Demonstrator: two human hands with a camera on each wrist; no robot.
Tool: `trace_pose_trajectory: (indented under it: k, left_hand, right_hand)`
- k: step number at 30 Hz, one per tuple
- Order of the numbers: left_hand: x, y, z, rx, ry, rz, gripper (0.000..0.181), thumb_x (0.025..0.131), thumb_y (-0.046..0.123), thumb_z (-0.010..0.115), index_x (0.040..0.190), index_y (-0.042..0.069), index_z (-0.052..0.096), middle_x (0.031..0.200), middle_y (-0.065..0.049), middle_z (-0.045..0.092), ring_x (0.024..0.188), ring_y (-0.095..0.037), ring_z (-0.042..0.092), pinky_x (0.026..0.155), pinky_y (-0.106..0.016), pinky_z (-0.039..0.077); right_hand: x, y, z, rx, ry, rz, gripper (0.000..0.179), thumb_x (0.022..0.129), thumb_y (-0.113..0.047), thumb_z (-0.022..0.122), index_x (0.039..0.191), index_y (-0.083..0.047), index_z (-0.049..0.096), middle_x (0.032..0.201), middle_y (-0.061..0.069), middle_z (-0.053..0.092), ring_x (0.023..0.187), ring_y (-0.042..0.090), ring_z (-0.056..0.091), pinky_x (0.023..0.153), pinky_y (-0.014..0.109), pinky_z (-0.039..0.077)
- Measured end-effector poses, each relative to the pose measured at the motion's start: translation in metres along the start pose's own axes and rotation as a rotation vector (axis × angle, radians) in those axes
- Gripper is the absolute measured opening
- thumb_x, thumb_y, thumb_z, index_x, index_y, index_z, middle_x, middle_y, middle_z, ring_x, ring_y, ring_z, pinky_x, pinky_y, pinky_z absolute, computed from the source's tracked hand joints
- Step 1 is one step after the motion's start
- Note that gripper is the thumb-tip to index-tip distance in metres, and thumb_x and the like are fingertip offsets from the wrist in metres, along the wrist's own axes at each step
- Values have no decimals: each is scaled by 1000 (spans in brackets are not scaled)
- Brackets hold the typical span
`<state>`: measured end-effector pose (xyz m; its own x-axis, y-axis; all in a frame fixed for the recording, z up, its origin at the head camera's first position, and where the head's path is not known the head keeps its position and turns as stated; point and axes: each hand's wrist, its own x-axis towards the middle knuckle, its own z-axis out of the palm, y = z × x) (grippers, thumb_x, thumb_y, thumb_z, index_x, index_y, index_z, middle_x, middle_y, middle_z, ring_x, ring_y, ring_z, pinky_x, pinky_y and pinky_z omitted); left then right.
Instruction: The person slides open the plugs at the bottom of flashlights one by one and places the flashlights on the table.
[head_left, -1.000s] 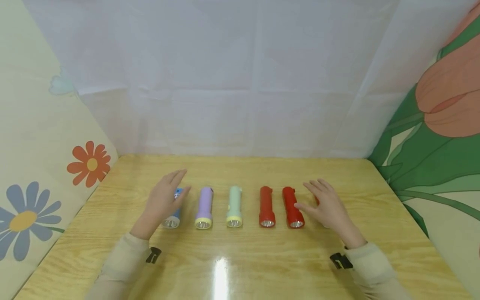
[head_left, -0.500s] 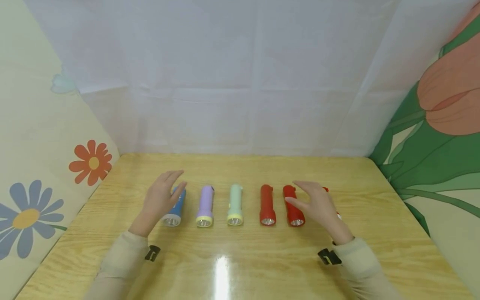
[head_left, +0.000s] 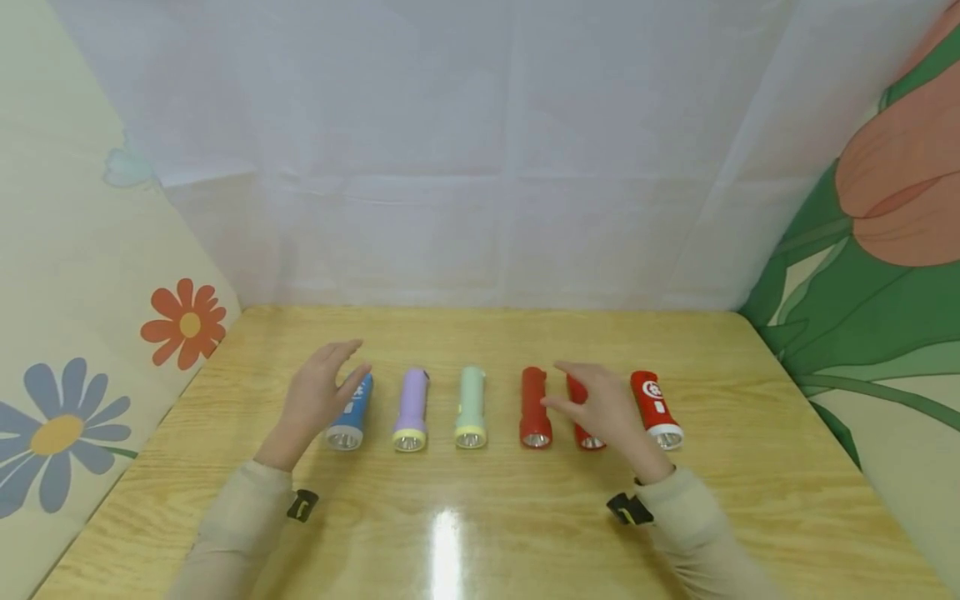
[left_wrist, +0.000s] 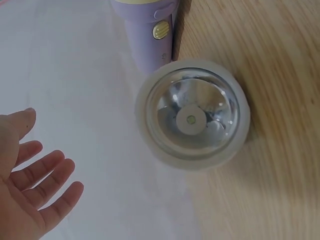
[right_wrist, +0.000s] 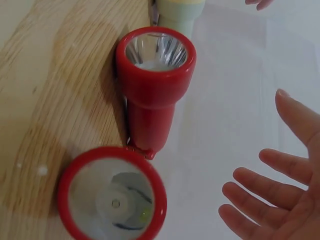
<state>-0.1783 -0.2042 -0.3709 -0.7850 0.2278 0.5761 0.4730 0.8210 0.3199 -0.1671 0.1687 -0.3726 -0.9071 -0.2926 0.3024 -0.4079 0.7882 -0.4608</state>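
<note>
My left hand (head_left: 311, 400) hovers over the blue flashlight (head_left: 352, 408), fingers extended and thumb apart, holding nothing. That flashlight's white-rimmed lens (left_wrist: 192, 115) fills the middle of the left wrist view, beside the purple flashlight (left_wrist: 150, 45). Over a red flashlight (head_left: 589, 442), partly covering it, is my right hand (head_left: 606, 407), its fingers spread and holding nothing. Its thumb tip appears close to another plain red flashlight (head_left: 534, 400); contact cannot be told. In the right wrist view both red flashlights show, lenses toward the camera, with the open hand (right_wrist: 280, 190) off to their right.
A mint-green flashlight (head_left: 471, 400) with a yellow rim lies mid-row. At the row's right end is a red flashlight with a white rim (head_left: 651, 400). All lie on a wooden table (head_left: 375, 517), lenses facing me. A white cloth (head_left: 450, 167) hangs behind.
My right hand has moved left, from the white-rimmed red flashlight to above the plain red one, uncovering the former. My left hand has shifted only slightly left.
</note>
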Motion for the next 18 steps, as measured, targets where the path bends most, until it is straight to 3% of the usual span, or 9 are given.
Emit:
trace_pose_trajectory:
  k: [6,18]
  left_hand:
    - [-1,-5,1,-17,-1,-9,41,79,11,69,114,-7,55,103,-23,60,89,-36,59,73,-48,49]
    - [-2,-13,0,-45,-29,-65,40,80,10,69,112,-8,55,102,-25,59,83,-35,59,64,-42,52]
  right_hand:
    - [4,-9,4,56,-36,14,59,76,-35,72,122,-2,55,122,15,56,114,35,49,94,48,39]
    - [13,-26,15,167,-23,-27,50,79,-23,71,119,1,57,119,18,57,103,32,56,83,44,47]
